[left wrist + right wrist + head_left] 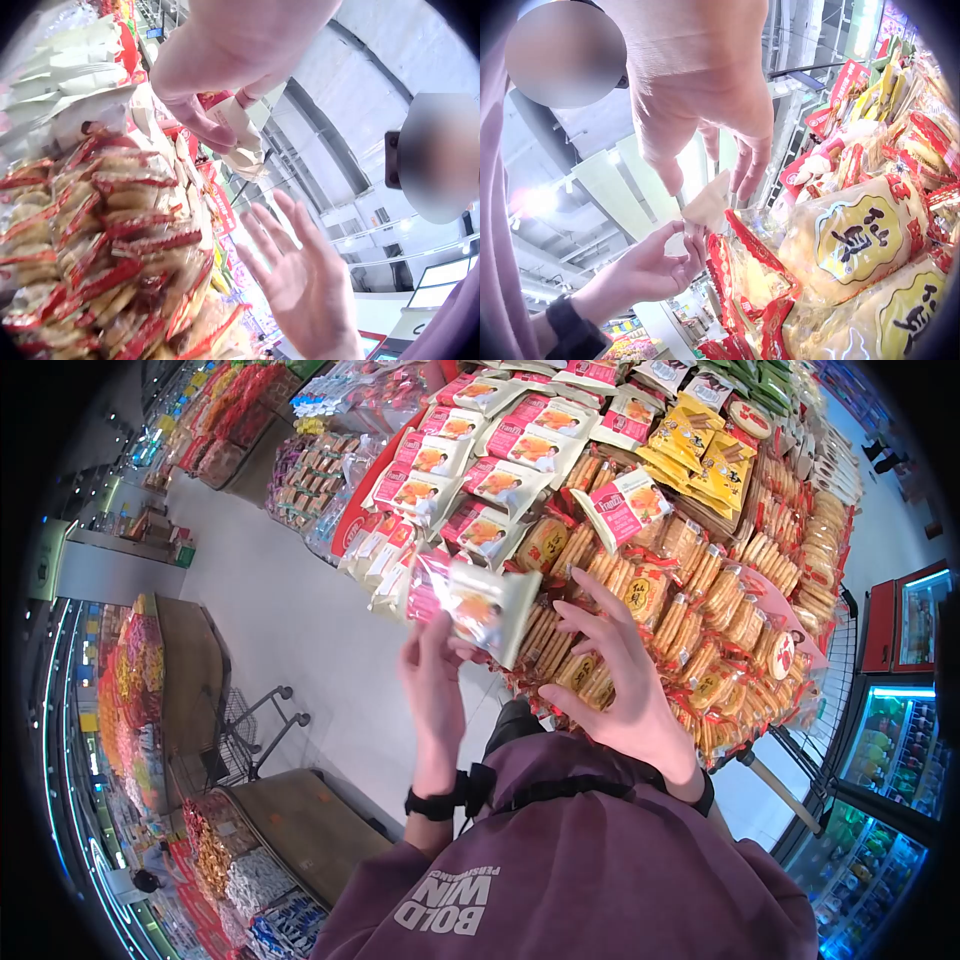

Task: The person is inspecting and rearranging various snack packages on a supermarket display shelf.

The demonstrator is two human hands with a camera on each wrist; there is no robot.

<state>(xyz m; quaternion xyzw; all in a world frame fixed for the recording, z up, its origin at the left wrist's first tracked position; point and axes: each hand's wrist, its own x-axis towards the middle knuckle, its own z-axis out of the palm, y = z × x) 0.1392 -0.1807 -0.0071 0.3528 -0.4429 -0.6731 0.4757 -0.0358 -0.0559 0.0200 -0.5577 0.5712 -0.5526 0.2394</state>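
Observation:
My left hand (433, 675) pinches the lower edge of a pink and cream snack packet (478, 605), held up at the near side of the display. In the left wrist view the packet (238, 131) is partly behind the left hand's fingers. My right hand (625, 690) is spread, palm towards the packet, touching nothing that I can make out. The right wrist view shows the right hand (705, 105) above the packet's pale edge (707, 202), with the left hand (656, 262) gripping it from below. Wrapped crackers (640, 595) lie beside both hands.
Rows of pink and cream packets (430, 455) and yellow packets (685, 430) cover the display's upper part. A wire cart (250, 730) stands on the floor at left, near other candy bins (135, 690). Lit fridges (890, 760) stand at right.

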